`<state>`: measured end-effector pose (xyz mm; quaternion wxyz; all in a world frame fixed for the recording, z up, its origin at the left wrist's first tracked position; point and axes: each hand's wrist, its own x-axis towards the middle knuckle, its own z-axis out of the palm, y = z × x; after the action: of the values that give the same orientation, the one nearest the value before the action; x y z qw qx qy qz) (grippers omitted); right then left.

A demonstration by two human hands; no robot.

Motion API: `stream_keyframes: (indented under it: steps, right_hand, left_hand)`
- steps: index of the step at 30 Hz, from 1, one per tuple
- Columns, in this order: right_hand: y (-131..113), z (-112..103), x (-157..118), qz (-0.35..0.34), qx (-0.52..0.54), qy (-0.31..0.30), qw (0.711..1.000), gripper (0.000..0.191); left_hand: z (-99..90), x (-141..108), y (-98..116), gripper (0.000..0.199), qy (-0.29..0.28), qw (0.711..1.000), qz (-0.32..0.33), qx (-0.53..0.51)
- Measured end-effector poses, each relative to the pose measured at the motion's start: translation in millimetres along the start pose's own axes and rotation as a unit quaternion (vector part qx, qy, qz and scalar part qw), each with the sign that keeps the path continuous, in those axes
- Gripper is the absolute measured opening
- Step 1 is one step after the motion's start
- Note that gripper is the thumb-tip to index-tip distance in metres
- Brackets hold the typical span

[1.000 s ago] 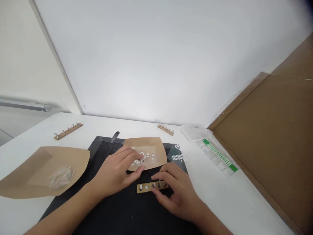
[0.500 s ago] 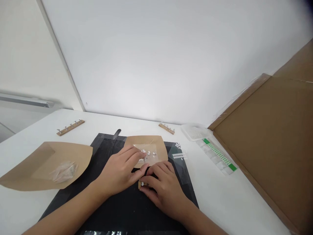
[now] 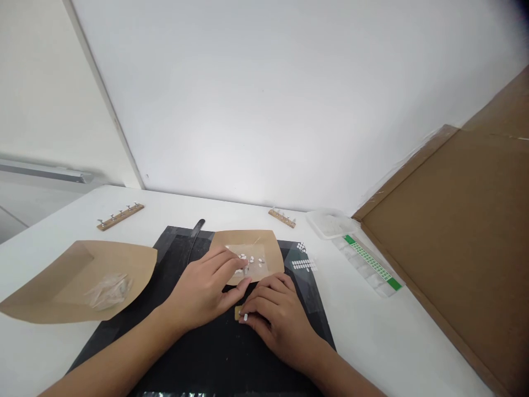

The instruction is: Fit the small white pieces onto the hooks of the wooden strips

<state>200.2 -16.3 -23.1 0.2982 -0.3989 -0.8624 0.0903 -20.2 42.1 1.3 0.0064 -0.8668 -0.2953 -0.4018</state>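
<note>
Small white piece [image 3: 246, 317] — pinched, near the left end of the mostly hidden tan strip [image 3: 237, 313]; white ovals [image 3: 252, 258] scattered beyond — in the brown tray [image 3: 275, 248].

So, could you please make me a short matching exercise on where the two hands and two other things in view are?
Column one:
1. Left hand
2. Right hand
3. Crumpled clear bag
4. Green-and-white strip

Column two:
A. Inside the left paper tray
B. Near the cardboard panel at the right of the picture
C. Fingertips at the middle paper tray
D. Fingers at the small wooden bar, most of which is hidden

Right pairs: 1-C; 2-D; 3-A; 4-B.
</note>
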Motion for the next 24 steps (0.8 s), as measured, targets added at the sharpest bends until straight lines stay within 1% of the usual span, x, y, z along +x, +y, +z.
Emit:
stream_keyframes:
  steps: [3,5,10,12,16,21,24]
  right_hand:
    - [0.0,-7.5,0.3,0.016,0.003,0.002,1.000,0.004]
    - [0.6,-11.1,-0.1,0.022,0.005,0.005,1.000,0.005]
    - [3.4,-12.5,-2.1,0.031,0.000,-0.011,0.999,0.007]
    - [3.8,-12.5,-2.8,0.040,-0.001,-0.018,0.999,0.009]
    - [3.0,-14.3,-3.9,0.049,-0.006,-0.034,0.998,0.007]
    - [1.8,-16.9,-5.1,0.040,-0.012,-0.050,0.998,0.002]
    - [2.9,-17.3,-5.7,0.034,-0.019,-0.056,0.998,0.010]
  left_hand:
    - [-1.2,-0.1,-0.4,0.017,-0.009,1.000,0.001,-0.004]
    - [-1.8,-0.2,-2.0,0.017,-0.029,0.999,0.010,-0.016]
    - [-7.6,2.0,-5.5,0.016,-0.123,0.988,0.065,-0.066]
    - [-11.5,3.3,-6.0,0.014,-0.159,0.980,0.075,-0.096]
    - [-16.1,3.5,-7.9,0.011,-0.200,0.967,0.063,-0.146]
    - [-16.0,2.2,-8.3,0.011,-0.258,0.951,0.033,-0.167]
    - [-16.4,2.3,-6.2,0.012,-0.286,0.943,0.020,-0.169]
